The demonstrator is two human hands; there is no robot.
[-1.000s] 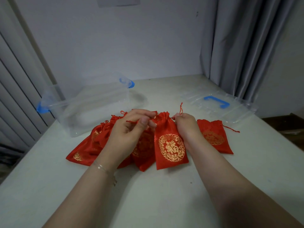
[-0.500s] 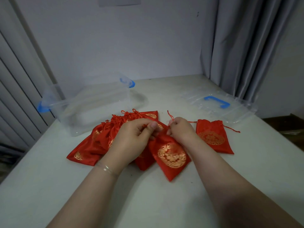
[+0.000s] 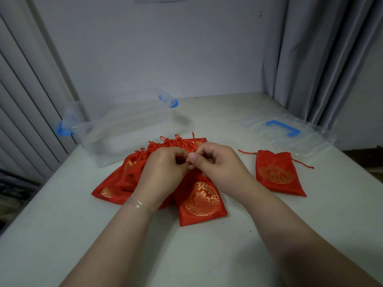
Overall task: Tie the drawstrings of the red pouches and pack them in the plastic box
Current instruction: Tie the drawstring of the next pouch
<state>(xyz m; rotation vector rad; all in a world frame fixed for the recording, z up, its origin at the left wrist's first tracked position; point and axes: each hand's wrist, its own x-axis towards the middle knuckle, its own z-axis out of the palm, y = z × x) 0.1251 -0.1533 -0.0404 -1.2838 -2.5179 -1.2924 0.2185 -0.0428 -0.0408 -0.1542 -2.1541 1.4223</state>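
Pouches in red with gold print are spread on the white table (image 3: 207,255). One red pouch (image 3: 202,200) lies flat at the centre, its neck covered by both hands. A thin red drawstring (image 3: 183,155) is pinched between the fingertips of the left hand (image 3: 163,172) and of the right hand (image 3: 219,162), the two grips meeting just above the pouch's gathered top; both grips are clenched on the cord. A clear bracelet (image 3: 138,205) is worn on the left wrist.

A pile of pouches (image 3: 120,181) is fanned out to the left of the centre pouch, partly under the left hand, with knotted cords bunched at its far edge. A single pouch (image 3: 277,172) lies apart on the right, its strings trailing loose to either side.

The clear plastic box (image 3: 124,133) with blue latches stands at the far left, just beyond the pile; no pouch is seen inside it. Its clear lid (image 3: 290,139), with a blue handle, lies flat at the far right, near the grey curtain (image 3: 323,59).
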